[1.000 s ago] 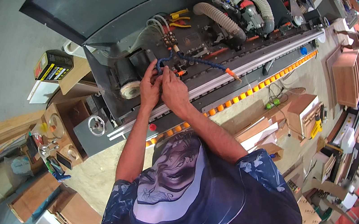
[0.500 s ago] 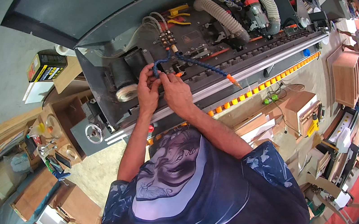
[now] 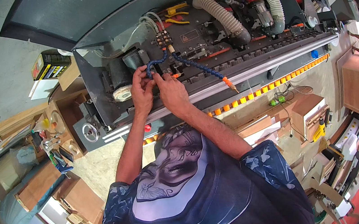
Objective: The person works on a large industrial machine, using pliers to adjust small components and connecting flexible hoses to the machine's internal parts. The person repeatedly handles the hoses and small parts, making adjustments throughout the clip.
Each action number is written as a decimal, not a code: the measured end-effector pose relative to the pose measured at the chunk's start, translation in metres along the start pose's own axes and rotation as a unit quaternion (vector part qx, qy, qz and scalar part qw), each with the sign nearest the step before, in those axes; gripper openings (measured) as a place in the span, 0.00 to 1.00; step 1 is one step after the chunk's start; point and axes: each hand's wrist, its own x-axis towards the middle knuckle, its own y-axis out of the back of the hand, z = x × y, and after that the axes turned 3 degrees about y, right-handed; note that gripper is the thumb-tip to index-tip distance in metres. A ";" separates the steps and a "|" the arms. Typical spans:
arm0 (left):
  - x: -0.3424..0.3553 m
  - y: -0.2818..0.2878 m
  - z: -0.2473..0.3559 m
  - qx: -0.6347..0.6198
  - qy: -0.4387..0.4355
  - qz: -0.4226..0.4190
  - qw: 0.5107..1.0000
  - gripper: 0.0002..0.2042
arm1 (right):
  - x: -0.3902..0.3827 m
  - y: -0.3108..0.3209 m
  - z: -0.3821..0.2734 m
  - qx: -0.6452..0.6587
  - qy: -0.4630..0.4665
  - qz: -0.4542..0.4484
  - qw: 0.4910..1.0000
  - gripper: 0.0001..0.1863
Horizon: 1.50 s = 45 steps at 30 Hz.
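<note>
Inside an open machine, a blue segmented hose (image 3: 151, 64) curves down from a brass-fitted valve block (image 3: 164, 39). My left hand (image 3: 142, 92) pinches the lower end of this hose between thumb and fingers. Close against it, my right hand (image 3: 173, 94) has its fingers drawn together at the same hose end; whatever they grip is hidden. A small orange piece (image 3: 176, 75) shows just beyond the right knuckles. To the right, a second blue segmented hose (image 3: 199, 65) ends in an orange nozzle (image 3: 228, 82) and hangs free of both hands.
A dark roller with a pale fluffy wheel (image 3: 122, 93) is left of my hands. Yellow-handled pliers (image 3: 176, 14) lie farther back. Ribbed grey ducts (image 3: 219, 13) cross the machine. Its metal front rail (image 3: 256, 78) runs below my wrists, and wooden boxes (image 3: 308, 112) stand on the floor.
The view has shifted slightly. My hands remain together at the hose end, and the hose's lower part hangs a little straighter. No grip has visibly been released.
</note>
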 end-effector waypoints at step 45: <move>-0.004 -0.008 0.026 0.164 0.079 -0.045 0.982 0.22 | -0.033 0.035 0.047 -0.110 0.086 -0.010 0.990 0.15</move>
